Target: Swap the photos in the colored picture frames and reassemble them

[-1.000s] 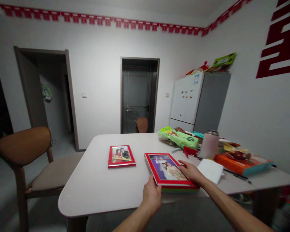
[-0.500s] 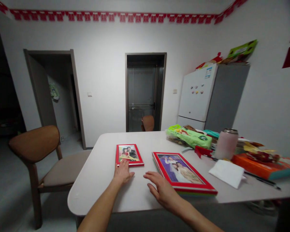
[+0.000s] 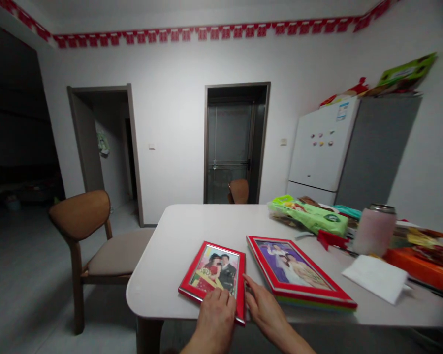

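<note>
The smaller red picture frame (image 3: 193,284), holding a photo of a couple, lies at a slant by the near edge of the table. My left hand (image 3: 216,314) is closed over its near border, fingers curled on top and thumb hidden. Against the right border of that frame rest the fingertips of my right hand (image 3: 266,309), its fingers stretched out. To the right lies a larger red picture frame (image 3: 305,275) with a wedding photo on purple; a green layer shows beneath its near edge.
On the white table (image 3: 155,275), a folded white tissue (image 3: 376,278), a pink bottle (image 3: 375,230), a green packet (image 3: 310,216) and an orange box (image 3: 421,268) stand to the right. A wooden chair (image 3: 81,216) is at the left; a fridge (image 3: 321,147) stands behind.
The smaller picture frame has come nearer and turned, with my left hand now closed on its near border. My right hand has come to its right edge. The view has shifted left.
</note>
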### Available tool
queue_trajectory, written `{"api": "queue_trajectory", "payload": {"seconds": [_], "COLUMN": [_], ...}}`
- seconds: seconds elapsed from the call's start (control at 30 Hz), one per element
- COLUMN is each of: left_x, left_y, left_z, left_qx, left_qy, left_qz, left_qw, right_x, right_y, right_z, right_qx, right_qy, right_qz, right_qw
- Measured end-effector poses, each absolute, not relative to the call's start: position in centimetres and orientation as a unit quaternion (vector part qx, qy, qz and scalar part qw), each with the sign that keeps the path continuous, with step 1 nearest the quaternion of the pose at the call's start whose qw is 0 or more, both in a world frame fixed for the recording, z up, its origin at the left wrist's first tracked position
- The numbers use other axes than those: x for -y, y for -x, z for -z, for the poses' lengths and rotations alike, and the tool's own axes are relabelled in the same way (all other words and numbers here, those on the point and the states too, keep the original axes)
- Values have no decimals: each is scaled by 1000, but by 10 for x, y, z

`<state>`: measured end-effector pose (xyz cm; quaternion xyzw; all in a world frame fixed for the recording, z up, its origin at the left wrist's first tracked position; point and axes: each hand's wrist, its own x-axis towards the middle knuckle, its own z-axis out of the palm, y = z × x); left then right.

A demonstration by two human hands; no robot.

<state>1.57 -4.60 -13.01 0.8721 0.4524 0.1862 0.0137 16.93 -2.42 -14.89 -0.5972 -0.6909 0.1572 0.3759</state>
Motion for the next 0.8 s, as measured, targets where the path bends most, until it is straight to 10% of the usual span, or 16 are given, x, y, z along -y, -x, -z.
{"api": "queue_trajectory", "payload": {"seconds": [0.4,0.8], "left_x": [39,63], "left_y": [39,65], "left_z": [60,148], "left_qx": [-450,-570], "left_qy": [-599,-681], "left_qz": [-592,-397], "left_qw": [299,231], "right_x": [21,30], "right_y": [-115,-122], "right_z": [120,136], "right_qx": [721,803], "right_qy": [484,539], "right_qz": [-213,-91], "right_qw": [448,236]}}
